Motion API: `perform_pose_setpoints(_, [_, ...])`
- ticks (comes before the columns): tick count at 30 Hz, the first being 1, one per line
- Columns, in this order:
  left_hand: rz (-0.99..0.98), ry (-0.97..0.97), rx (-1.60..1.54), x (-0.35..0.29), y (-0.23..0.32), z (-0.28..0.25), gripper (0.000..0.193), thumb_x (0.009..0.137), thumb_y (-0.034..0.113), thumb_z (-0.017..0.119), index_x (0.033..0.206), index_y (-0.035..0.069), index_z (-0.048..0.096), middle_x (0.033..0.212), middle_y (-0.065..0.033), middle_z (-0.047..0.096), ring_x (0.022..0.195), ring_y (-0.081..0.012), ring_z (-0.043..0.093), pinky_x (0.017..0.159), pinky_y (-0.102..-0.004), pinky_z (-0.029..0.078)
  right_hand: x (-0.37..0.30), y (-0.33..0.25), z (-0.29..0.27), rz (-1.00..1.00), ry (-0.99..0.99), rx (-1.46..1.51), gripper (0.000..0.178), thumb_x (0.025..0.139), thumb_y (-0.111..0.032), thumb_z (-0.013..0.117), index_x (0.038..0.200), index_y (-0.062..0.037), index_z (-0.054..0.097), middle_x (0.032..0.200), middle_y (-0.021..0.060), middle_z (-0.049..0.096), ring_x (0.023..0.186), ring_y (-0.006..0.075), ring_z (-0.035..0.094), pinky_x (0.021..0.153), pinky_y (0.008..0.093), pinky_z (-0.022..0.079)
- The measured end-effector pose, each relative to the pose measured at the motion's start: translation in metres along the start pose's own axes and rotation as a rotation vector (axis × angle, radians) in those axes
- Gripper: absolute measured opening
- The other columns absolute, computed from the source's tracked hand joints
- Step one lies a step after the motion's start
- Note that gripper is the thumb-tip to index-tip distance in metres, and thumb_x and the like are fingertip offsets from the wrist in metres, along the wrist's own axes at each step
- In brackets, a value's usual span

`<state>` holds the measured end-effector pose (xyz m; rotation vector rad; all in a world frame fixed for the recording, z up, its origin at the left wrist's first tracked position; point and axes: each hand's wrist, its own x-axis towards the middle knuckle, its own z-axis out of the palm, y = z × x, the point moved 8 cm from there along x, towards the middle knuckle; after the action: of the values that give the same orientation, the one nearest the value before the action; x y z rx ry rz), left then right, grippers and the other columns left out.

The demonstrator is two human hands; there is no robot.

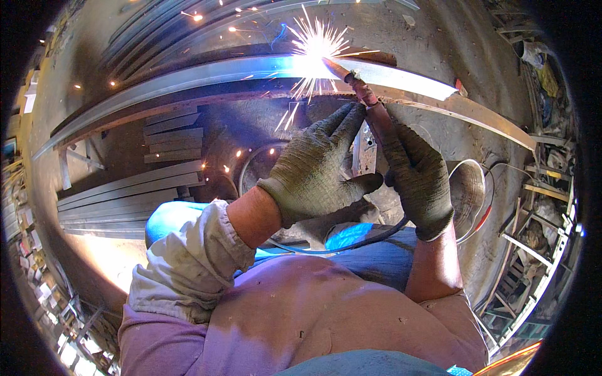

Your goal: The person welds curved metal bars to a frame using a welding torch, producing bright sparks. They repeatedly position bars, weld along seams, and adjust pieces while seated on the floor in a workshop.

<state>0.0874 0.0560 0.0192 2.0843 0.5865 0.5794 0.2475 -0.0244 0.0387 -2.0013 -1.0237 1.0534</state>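
Note:
Both hands wear dark, dirty work gloves. My right hand point(419, 172) is wrapped round the handle of a welding torch point(374, 111), its neck bound with reddish-brown wrapping. The torch tip points up and left at a long metal bar point(188, 80), where a white arc point(318, 55) throws sparks and hides the spot underneath. With fingers stretched out and thumb apart, my left hand point(323, 160) reaches beside the torch; its fingertips lie against or very close to the neck. A rusty beam point(439, 104) runs beneath the bar.
Flat metal strips point(125, 200) lie on the floor at left, and long bars point(169, 28) lie beyond the beam. A torch cable point(370, 239) loops across my lap. Metal racks point(533, 250) with clutter line the right side. Sparks scatter over the floor.

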Motion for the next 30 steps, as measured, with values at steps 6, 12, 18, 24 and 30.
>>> perform_pose_setpoints(6, [-0.020, 0.015, 0.046, -0.003, -0.003, 0.002, 0.111, 0.090, 0.038, 0.097, 0.174, -0.008, 0.042, 0.166, -0.0354, 0.058, 0.152, -0.0532, 0.060, 0.127, -0.0522, 0.050, -0.001, 0.003, 0.001, -0.078, 0.020, 0.023, 0.032, 0.123, -0.023, 0.068, 0.148, -0.0100, 0.081, 0.112, 0.0056, 0.082, 0.101, 0.0114, 0.069, 0.095, 0.0305, 0.058])
perform_pose_setpoints(12, [-0.058, -0.018, 0.046, -0.004, -0.005, 0.003, 0.112, 0.090, 0.052, 0.092, 0.171, -0.009, 0.044, 0.167, -0.0355, 0.057, 0.149, -0.0524, 0.062, 0.126, -0.0554, 0.051, 0.001, -0.006, 0.002, -0.210, 0.042, -0.013, 0.030, 0.122, -0.018, 0.067, 0.147, -0.0100, 0.081, 0.105, 0.0080, 0.075, 0.098, 0.0135, 0.068, 0.093, 0.0312, 0.057])
perform_pose_setpoints(18, [-0.122, -0.106, -0.027, -0.005, -0.006, 0.010, 0.113, 0.090, 0.050, 0.092, 0.173, -0.009, 0.042, 0.168, -0.0371, 0.056, 0.146, -0.0538, 0.063, 0.124, -0.0562, 0.052, -0.003, -0.012, -0.001, -0.189, 0.059, -0.110, 0.028, 0.122, -0.020, 0.067, 0.142, -0.0080, 0.082, 0.095, 0.0081, 0.069, 0.084, 0.0129, 0.065, 0.078, 0.0315, 0.055])
perform_pose_setpoints(24, [-0.067, -0.029, 0.051, -0.006, 0.001, 0.002, 0.112, 0.093, 0.050, 0.089, 0.173, -0.012, 0.041, 0.172, -0.0374, 0.053, 0.153, -0.0535, 0.059, 0.127, -0.0558, 0.051, -0.004, 0.007, 0.001, 0.052, 0.026, 0.033, 0.037, 0.121, -0.031, 0.072, 0.148, -0.0079, 0.080, 0.094, 0.0001, 0.073, 0.073, 0.0060, 0.060, 0.066, 0.0275, 0.052])
perform_pose_setpoints(30, [-0.090, -0.061, 0.053, -0.006, -0.004, 0.006, 0.113, 0.093, 0.048, 0.092, 0.174, -0.012, 0.041, 0.172, -0.0377, 0.052, 0.158, -0.0523, 0.054, 0.133, -0.0527, 0.045, -0.003, -0.010, 0.002, -0.147, 0.050, -0.009, 0.027, 0.122, -0.024, 0.069, 0.137, -0.0055, 0.082, 0.087, 0.0012, 0.059, 0.076, 0.0080, 0.055, 0.070, 0.0288, 0.049])
